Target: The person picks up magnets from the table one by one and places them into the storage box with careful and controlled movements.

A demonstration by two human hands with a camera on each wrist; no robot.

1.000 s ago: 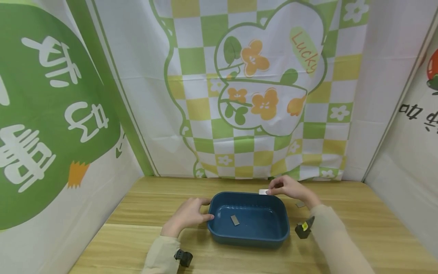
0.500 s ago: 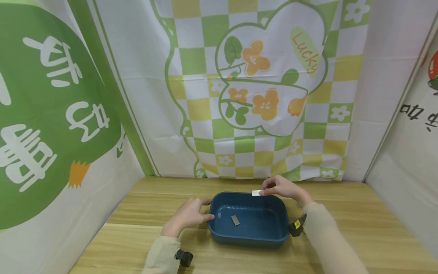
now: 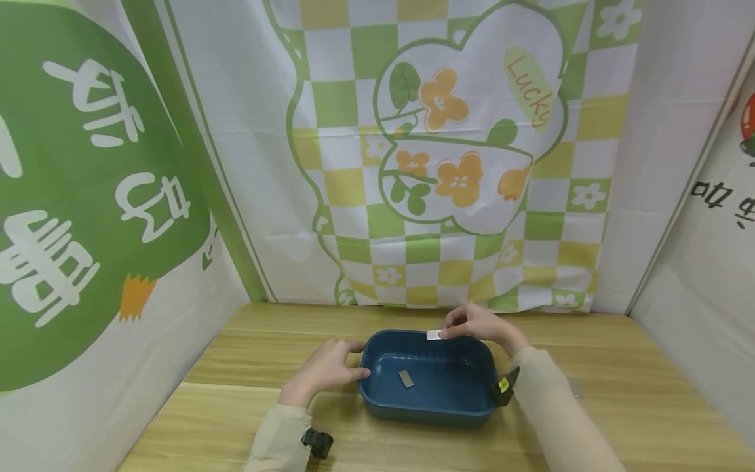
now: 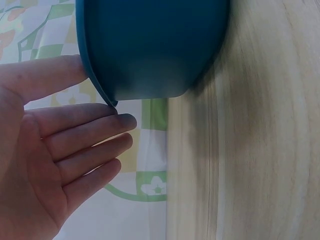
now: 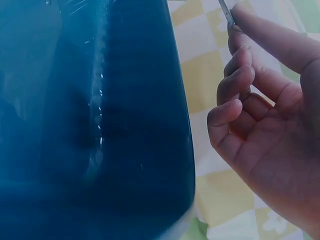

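Head: pinching white plate [image 3: 433, 334] in right hand [image 3: 480, 323], just moved left to far rim of blue basin [image 3: 425, 415], nearer gray plate [image 3: 406, 379] lying inside. Left wrist: resting near-straight left hand [image 4: 42, 160] against basin end. Right wrist: holding plate edge-on, thumb to forefinger.

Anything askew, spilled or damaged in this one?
Nothing stands out as spilled or damaged. The bin sits upright, and no crack shows. The piece inside lies slanted to its walls, which hardly seems odd; the right grip pinches a second piece by the far rim.
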